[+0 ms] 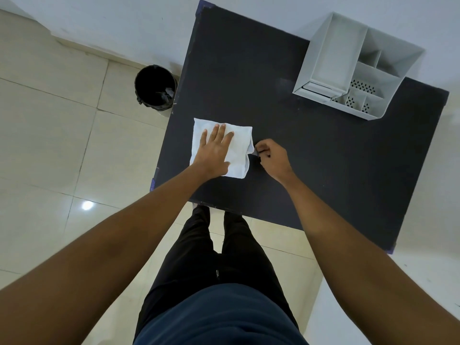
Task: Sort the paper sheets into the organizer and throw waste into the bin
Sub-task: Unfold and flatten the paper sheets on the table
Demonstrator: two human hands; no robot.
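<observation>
A white cloth (240, 141), folded roughly square, lies on the black table (323, 158) near its left edge. My left hand (215, 150) rests flat on the cloth, fingers spread. Just right of the cloth, my right hand (272, 156) has its fingers curled and pinched at the cloth's right edge, with a small dark bit showing between them; what it is cannot be told. The grey organizer (331, 56) stands at the table's far right corner. Its compartments show no sheets from here, apart from a white stack at its lower front slot. The black bin (155, 88) stands on the floor left of the table.
The bin has a black liner and some crumpled waste inside. A white wall runs behind the table and bin. Beige floor tiles (62, 145) spread to the left. My legs stand at the table's near edge.
</observation>
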